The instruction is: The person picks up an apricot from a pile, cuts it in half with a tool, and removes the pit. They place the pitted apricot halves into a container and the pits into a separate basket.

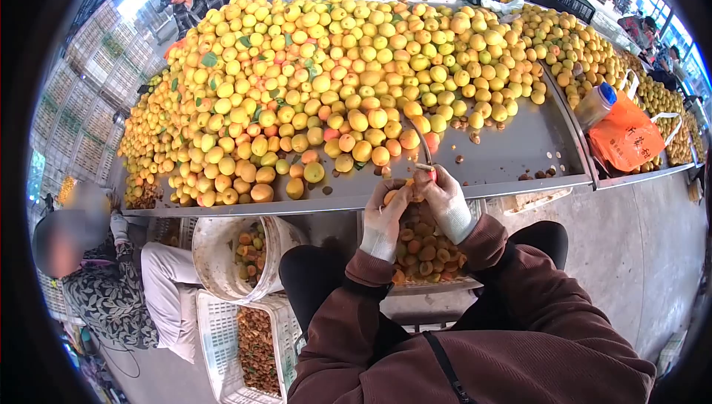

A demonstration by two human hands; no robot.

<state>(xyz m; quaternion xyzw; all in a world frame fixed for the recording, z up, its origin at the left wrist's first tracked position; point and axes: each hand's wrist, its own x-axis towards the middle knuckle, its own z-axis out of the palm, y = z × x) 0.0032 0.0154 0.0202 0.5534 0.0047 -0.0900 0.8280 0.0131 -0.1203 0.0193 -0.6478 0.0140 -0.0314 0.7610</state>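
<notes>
Both gloved hands meet over the near edge of the metal table, above a crate of halved fruit (426, 252). My left hand (386, 215) is closed around an orange-yellow apricot (391, 195). Close beside it, my right hand (443, 198) grips a thin curved tool (424, 140) whose shaft points up over the table. Fingers hide part of the fruit and the tool's lower end. A large heap of yellow and orange apricots (297, 77) lies beyond the hands.
A white bucket (211, 255) holding fruit stands left of my legs, above a white crate (222, 345) of brown pits. One person (111, 278) sits at the left; others sit across the table (519, 159). An orange bag (629, 137) and a blue-lidded container (595, 106) lie at the right.
</notes>
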